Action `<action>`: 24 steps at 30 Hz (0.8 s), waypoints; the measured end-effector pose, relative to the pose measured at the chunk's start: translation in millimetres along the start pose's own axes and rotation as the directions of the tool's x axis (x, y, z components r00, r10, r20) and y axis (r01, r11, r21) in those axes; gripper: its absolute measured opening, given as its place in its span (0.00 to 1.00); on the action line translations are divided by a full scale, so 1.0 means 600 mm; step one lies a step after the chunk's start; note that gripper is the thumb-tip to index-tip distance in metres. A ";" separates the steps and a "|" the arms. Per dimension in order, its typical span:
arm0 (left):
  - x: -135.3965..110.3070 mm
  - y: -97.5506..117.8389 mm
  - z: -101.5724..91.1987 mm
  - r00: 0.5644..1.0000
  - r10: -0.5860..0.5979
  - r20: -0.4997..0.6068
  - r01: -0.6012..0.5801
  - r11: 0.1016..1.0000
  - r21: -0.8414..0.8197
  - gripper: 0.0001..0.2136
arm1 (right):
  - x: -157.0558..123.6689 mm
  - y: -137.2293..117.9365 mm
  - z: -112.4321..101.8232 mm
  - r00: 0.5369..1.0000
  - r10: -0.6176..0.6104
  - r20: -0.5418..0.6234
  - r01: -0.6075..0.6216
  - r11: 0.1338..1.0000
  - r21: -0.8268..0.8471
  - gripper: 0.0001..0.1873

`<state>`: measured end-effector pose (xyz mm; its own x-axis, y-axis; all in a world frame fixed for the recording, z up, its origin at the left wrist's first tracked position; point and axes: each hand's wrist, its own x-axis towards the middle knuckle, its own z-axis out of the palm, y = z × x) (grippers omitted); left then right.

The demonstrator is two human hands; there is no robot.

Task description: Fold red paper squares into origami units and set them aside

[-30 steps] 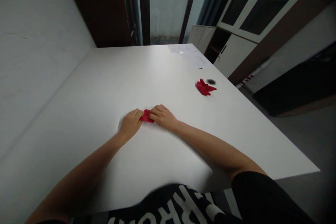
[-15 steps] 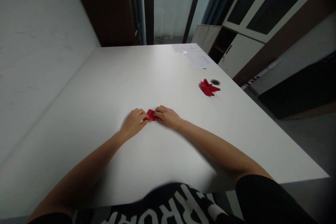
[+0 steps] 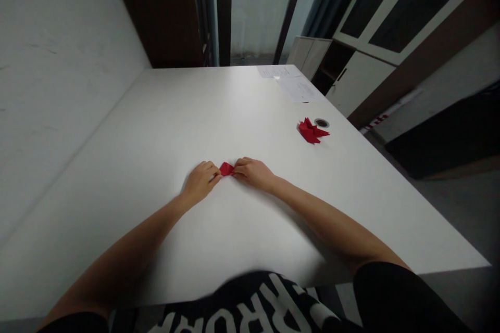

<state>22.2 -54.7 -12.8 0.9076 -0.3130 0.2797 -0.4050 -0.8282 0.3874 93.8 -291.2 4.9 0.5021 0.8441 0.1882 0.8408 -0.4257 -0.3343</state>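
Note:
Between my two hands, just above or on the white tabletop, is a small piece of folded red paper. My left hand pinches its left end with thumb and fingertips. At the paper's right end, my right hand grips it the same way, the fingers closed together. The middle of the paper shows between the fingertips, while both ends are hidden by them. Farther off to the right lies a cluster of red folded-paper shapes with pointed tips.
The white table meets a wall on the left. A round cable hole sits beside the red paper cluster. Printed sheets lie at the far right corner. Cabinets stand beyond the right edge.
My right hand has shifted slightly right, away from the left one. More of the red paper's middle shows, and its outline looks different. The red cluster stays put on the table.

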 end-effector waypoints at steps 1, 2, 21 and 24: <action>0.000 0.000 0.001 1.000 -0.008 -0.006 0.008 1.000 -0.007 0.07 | 0.000 0.000 -0.001 1.000 0.015 -0.009 -0.015 1.000 0.006 0.09; 0.000 -0.001 0.001 1.000 -0.016 -0.010 0.016 1.000 -0.013 0.07 | 0.001 0.000 -0.002 0.999 0.031 -0.013 -0.030 0.999 0.018 0.09; 0.006 0.005 0.003 0.989 -0.144 -0.043 0.147 0.987 0.072 0.10 | 0.010 -0.021 0.023 0.943 0.316 -0.108 -0.321 0.946 -0.035 0.11; 0.008 0.008 0.005 0.987 -0.159 -0.038 0.163 0.980 0.114 0.11 | 0.012 -0.024 0.027 0.924 0.367 -0.107 -0.374 0.926 -0.050 0.11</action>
<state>24.9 -61.4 -12.6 0.9557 -0.1594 0.2473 -0.2367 -0.9158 0.3246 81.8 -273.8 -3.6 0.7944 0.5886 0.1501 0.6011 -0.7260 -0.3341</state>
